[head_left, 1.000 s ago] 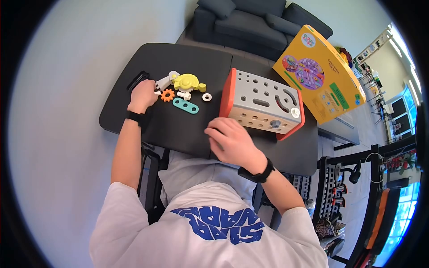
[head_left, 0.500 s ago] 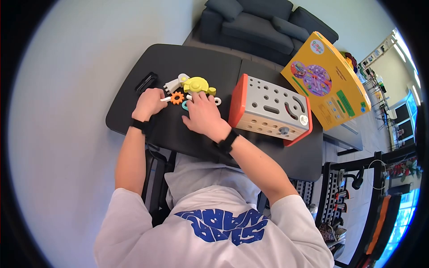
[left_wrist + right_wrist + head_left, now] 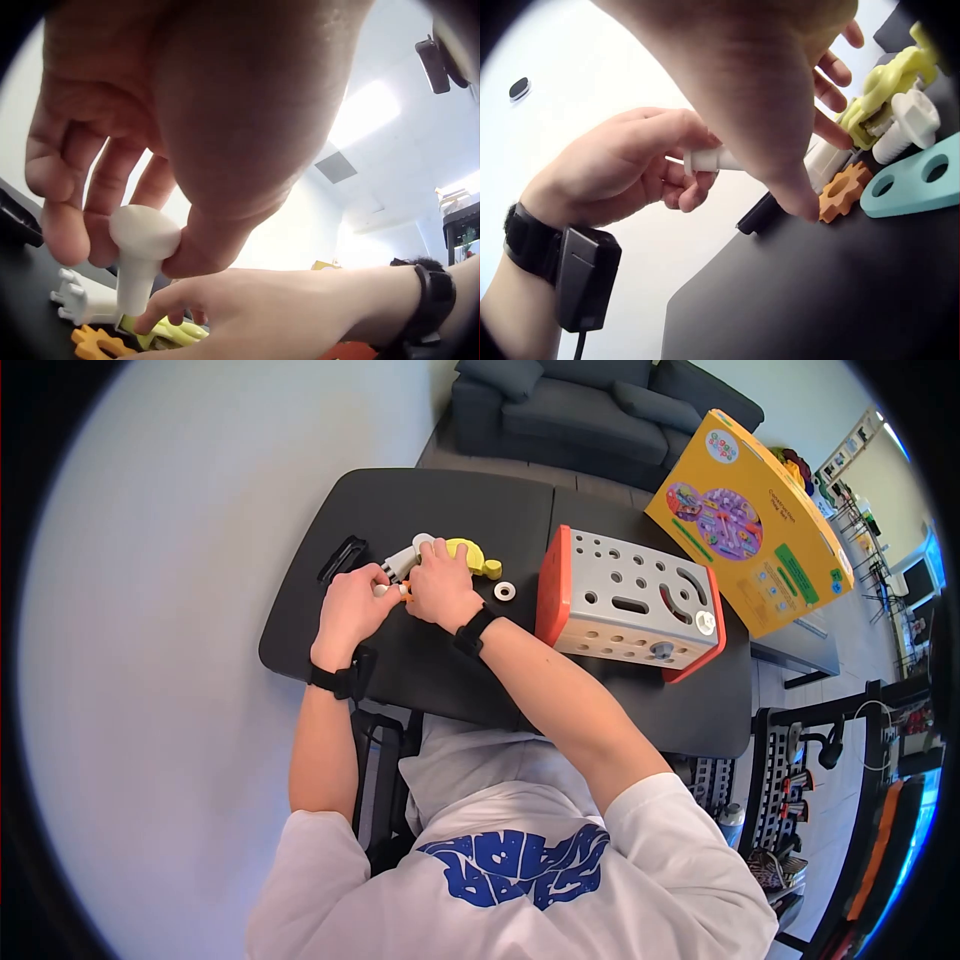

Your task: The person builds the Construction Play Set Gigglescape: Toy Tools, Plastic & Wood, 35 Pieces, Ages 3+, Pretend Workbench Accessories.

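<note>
My left hand [image 3: 350, 605] pinches a white peg [image 3: 139, 251] with a rounded head between thumb and fingers, its stem towards the right hand. The right hand [image 3: 445, 588] reaches over the loose toy parts with fingers spread. Its thumb tip is right at the edge of an orange toy gear [image 3: 845, 192], which lies on the table. Beyond the gear are a white toothed piece [image 3: 86, 298] and a yellow toy part [image 3: 889, 86]. A white threaded bolt [image 3: 909, 126] and a teal strip with holes [image 3: 919, 180] lie beside the gear; in the head view the right hand hides them.
A white ring [image 3: 505, 591] lies right of the hand. A toy toolbox [image 3: 630, 605] with a grey top and orange-red ends stands on the black table [image 3: 470, 685]. A yellow carton [image 3: 750, 525] stands behind it. A black object [image 3: 342, 560] lies near the left edge.
The right hand has come from beside the toolbox to the loose parts, left and forward. My left hand has moved from the black object towards the gear and holds the peg.
</note>
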A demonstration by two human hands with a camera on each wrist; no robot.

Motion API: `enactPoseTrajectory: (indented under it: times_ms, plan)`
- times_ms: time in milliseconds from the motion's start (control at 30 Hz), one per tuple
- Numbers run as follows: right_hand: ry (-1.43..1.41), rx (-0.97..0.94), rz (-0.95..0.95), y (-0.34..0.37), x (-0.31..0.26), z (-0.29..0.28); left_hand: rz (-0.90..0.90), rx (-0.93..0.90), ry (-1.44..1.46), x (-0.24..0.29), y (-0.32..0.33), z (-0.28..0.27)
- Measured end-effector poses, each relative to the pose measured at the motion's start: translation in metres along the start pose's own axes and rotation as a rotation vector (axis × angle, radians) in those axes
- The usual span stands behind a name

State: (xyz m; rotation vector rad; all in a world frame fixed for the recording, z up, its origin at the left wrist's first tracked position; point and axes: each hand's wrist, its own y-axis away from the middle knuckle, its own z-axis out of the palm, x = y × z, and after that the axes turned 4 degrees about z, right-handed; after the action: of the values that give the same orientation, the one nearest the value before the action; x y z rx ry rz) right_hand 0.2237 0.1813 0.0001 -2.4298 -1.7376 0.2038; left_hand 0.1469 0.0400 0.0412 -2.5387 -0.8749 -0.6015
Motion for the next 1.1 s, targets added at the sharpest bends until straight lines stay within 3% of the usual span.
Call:
enactPoseTrajectory:
  times_ms: [300, 433, 467, 733, 900, 1100]
  plan:
    - [-0.004, -0.076, 0.037, -0.001, -0.005, -0.002, 0.021, 0.024, -0.002, 0.000, -0.007, 0.009]
    - [-0.029, 0.003, -0.004, 0.004, -0.006, -0.005, 0.065, 0.042, -0.018, 0.006, -0.005, 0.009]
    - [-0.027, 0.124, -0.020, 0.007, -0.006, -0.005, 0.037, 0.031, -0.022, 0.010, -0.005, 0.006]
    - [-0.232, 0.113, -0.050, 0.033, 0.002, -0.042, 0.052, 0.046, 0.017, 0.039, 0.005, -0.013]
    - [-0.326, 0.270, -0.061, 0.054, 0.010, -0.052, 0.236, 0.101, 0.138, 0.048, 0.008, -0.008]
    - [-0.372, 0.304, -0.021, 0.075, 0.024, -0.062, 0.212, 0.084, 0.087, 0.085, 0.012, -0.005]
